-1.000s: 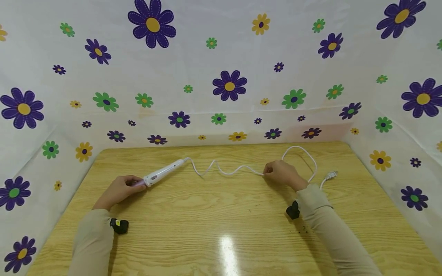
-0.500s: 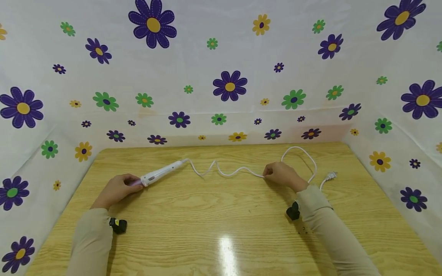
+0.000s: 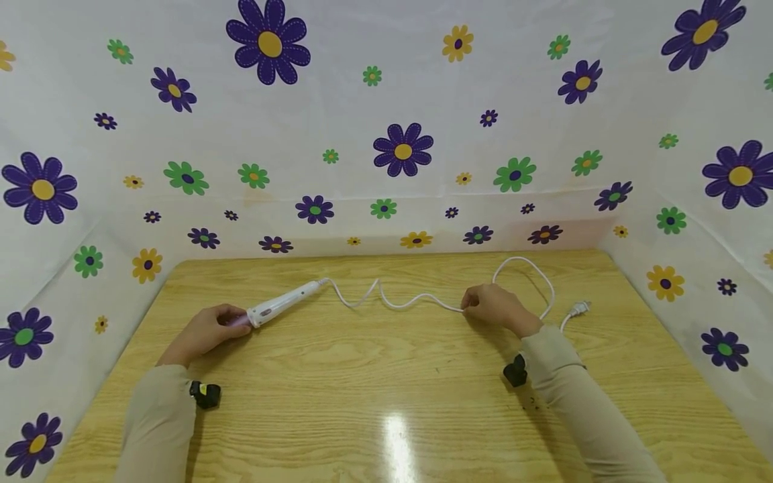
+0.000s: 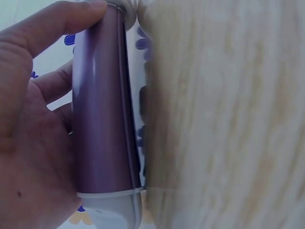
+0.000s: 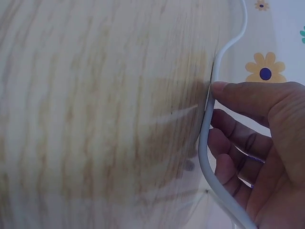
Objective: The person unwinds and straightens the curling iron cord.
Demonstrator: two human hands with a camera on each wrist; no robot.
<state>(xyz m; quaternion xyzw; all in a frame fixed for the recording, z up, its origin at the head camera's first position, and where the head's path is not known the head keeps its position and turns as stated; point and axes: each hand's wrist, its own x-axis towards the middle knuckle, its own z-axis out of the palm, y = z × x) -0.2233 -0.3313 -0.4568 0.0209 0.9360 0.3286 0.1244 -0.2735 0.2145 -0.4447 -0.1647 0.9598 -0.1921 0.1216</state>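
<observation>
A curling iron (image 3: 285,303) with a white handle and a purple barrel lies slanted at the left of the wooden table. My left hand (image 3: 207,334) holds it by the barrel (image 4: 99,105), thumb on one side near the handle and fingers behind. From the handle's end a white power cord (image 3: 414,299) runs in loose waves to the right. There my right hand (image 3: 498,308) pinches it; in the right wrist view, thumb and curled fingertips meet the cord (image 5: 205,152). Beyond that hand the cord loops back, partly hidden by the wrist, and ends in a plug (image 3: 580,308).
Around the wooden table (image 3: 338,389) hangs a white cloth (image 3: 435,94) printed with flowers, at the back and both sides. Each wrist wears a small black camera. Dark specks (image 3: 531,404) mark the tabletop beside the right forearm.
The curling iron and my left hand have shifted very slightly left. My right hand stays at the same place on the cord.
</observation>
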